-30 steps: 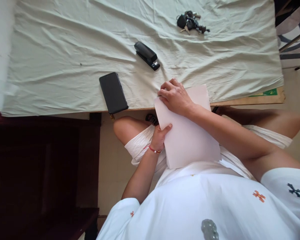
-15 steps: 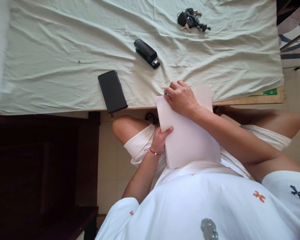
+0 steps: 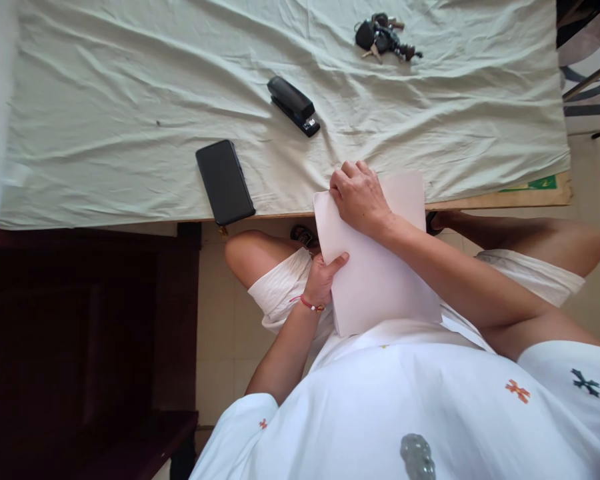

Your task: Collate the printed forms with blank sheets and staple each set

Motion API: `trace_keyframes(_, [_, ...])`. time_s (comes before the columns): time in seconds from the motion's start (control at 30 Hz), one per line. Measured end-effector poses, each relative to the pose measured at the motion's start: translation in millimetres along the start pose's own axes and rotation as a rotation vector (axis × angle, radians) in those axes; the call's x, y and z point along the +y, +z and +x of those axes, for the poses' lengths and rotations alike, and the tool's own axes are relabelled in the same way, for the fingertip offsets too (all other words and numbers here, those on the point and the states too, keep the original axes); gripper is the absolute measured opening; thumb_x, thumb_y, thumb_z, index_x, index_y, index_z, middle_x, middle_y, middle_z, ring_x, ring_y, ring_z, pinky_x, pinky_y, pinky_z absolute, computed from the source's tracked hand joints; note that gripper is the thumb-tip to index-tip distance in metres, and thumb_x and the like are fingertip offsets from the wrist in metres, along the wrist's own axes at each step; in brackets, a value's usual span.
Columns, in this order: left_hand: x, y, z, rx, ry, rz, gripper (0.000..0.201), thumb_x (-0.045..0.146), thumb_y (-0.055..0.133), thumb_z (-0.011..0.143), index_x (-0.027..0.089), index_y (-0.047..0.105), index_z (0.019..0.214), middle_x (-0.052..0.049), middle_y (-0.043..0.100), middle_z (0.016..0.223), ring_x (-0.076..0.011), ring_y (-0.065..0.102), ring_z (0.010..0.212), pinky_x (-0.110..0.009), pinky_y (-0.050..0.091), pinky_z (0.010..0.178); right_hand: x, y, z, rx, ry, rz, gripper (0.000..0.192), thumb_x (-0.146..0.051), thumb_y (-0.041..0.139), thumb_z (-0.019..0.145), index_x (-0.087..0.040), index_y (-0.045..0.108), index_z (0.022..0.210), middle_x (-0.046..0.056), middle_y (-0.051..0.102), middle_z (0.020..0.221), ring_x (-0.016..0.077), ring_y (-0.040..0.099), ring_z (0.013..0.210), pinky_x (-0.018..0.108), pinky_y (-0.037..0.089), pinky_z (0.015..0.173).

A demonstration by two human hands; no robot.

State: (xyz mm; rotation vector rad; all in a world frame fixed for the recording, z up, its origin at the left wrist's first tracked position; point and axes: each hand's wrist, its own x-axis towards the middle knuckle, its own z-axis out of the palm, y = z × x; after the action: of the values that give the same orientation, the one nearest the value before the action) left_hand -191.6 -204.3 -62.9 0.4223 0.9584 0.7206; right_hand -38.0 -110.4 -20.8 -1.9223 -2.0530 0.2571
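One paper stack (image 3: pixel 377 287) | left hand (image 3: pixel 323 277) gripping its side | right hand (image 3: pixel 360 197) curled over far end, grip unclear

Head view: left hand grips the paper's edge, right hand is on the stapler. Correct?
No: the right hand is on the paper; the stapler lies apart on the cloth, as the head view shows. The left hand does grip the paper's edge.

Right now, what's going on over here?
The person's left hand holds some white paper by its side edge. The right hand lies curled across the far edge. A black stapler, a phone and a bunch of keys lie on the pale cloth, untouched.
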Motion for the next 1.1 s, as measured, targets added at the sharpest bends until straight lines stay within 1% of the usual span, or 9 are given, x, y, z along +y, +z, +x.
trace_keyframes(0.23, [0.2,2.8,-0.7,0.026,0.000,-0.007,0.045,0.039,0.096,0.059,0.014,0.077,0.091,-0.009,0.081,0.087,-0.0273,0.077,0.082,-0.042,0.061,0.085,-8.4,1.7,-3.4,-0.003,0.042,-0.067,0.025,-0.021,0.042,0.102,-0.015,0.065,0.108,0.017,0.062,0.119,0.0330,0.051,0.115,0.046,0.040,0.093])
trace_keyframes(0.4, [1.9,4.2,-2.7,0.039,0.000,-0.004,0.050,0.043,0.096,0.057,0.014,0.077,0.092,-0.010,0.081,0.089,-0.0306,0.078,0.093,-0.043,0.060,0.091,-5.5,6.3,-13.3,0.056,0.011,-0.083,0.028,-0.024,0.042,0.104,-0.020,0.066,0.117,0.014,0.061,0.129,0.0320,0.049,0.122,0.046,0.036,0.096])
trace_keyframes(0.53, [1.5,4.2,-3.6,0.054,0.013,0.002,0.051,0.047,0.095,0.060,0.014,0.076,0.095,-0.010,0.081,0.091,-0.0322,0.077,0.101,-0.044,0.058,0.096,-3.6,9.8,-19.4,0.076,-0.020,-0.103,0.032,-0.026,0.038,0.105,-0.019,0.068,0.112,0.013,0.065,0.125,0.0307,0.052,0.119,0.046,0.034,0.097])
trace_keyframes(0.67, [1.9,4.4,-3.3,0.073,-0.019,-0.007,0.054,0.051,0.094,0.061,0.012,0.076,0.094,-0.012,0.081,0.090,-0.0331,0.076,0.102,-0.044,0.058,0.097,0.9,9.8,-20.5,0.116,-0.028,-0.088,0.029,-0.029,0.043,0.104,-0.018,0.069,0.110,0.013,0.065,0.127,0.0309,0.052,0.121,0.046,0.035,0.100])
trace_keyframes(0.77, [3.1,3.3,-2.8,0.071,-0.036,-0.011,0.053,0.049,0.095,0.060,0.012,0.077,0.093,-0.012,0.081,0.089,-0.0327,0.077,0.100,-0.043,0.059,0.095,18.3,4.6,-23.9,0.160,-0.018,-0.070,0.029,-0.030,0.044,0.104,-0.020,0.070,0.111,0.012,0.064,0.133,0.0302,0.048,0.130,0.046,0.033,0.109])
trace_keyframes(0.9, [2.9,1.3,-1.5,0.071,-0.012,-0.003,0.049,0.048,0.094,0.061,0.013,0.078,0.091,-0.009,0.081,0.085,-0.0314,0.078,0.097,-0.041,0.060,0.092,62.0,-11.1,-42.4,0.231,0.077,-0.059,0.026,-0.024,0.047,0.101,-0.021,0.071,0.112,0.012,0.064,0.131,0.0295,0.045,0.137,0.050,0.031,0.115])
trace_keyframes(1.0, [1.3,1.5,0.0,0.075,-0.004,0.008,0.048,0.048,0.094,0.062,0.012,0.078,0.090,-0.009,0.081,0.085,-0.0317,0.078,0.097,-0.040,0.060,0.090,94.9,-23.7,-71.1,0.360,0.221,-0.074,0.025,-0.026,0.047,0.099,-0.021,0.072,0.102,0.014,0.062,0.134,0.0298,0.042,0.138,0.051,0.032,0.116])
trace_keyframes(1.07, [0.4,2.6,0.5,0.094,0.003,0.010,0.049,0.048,0.095,0.060,0.013,0.078,0.090,-0.010,0.081,0.085,-0.0322,0.078,0.097,-0.041,0.061,0.090,108.7,-29.5,-96.6,0.443,0.299,-0.048,0.021,-0.029,0.052,0.095,-0.020,0.071,0.099,0.015,0.061,0.132,0.0304,0.042,0.137,0.051,0.033,0.117])
trace_keyframes(1.1, [0.2,3.3,0.4,0.100,0.005,0.010,0.049,0.048,0.095,0.060,0.013,0.078,0.091,-0.010,0.081,0.086,-0.0323,0.078,0.098,-0.041,0.061,0.090,112.1,-31.5,-110.4,0.456,0.327,-0.039,0.021,-0.031,0.054,0.093,-0.020,0.071,0.099,0.015,0.062,0.127,0.0308,0.046,0.132,0.052,0.035,0.116])
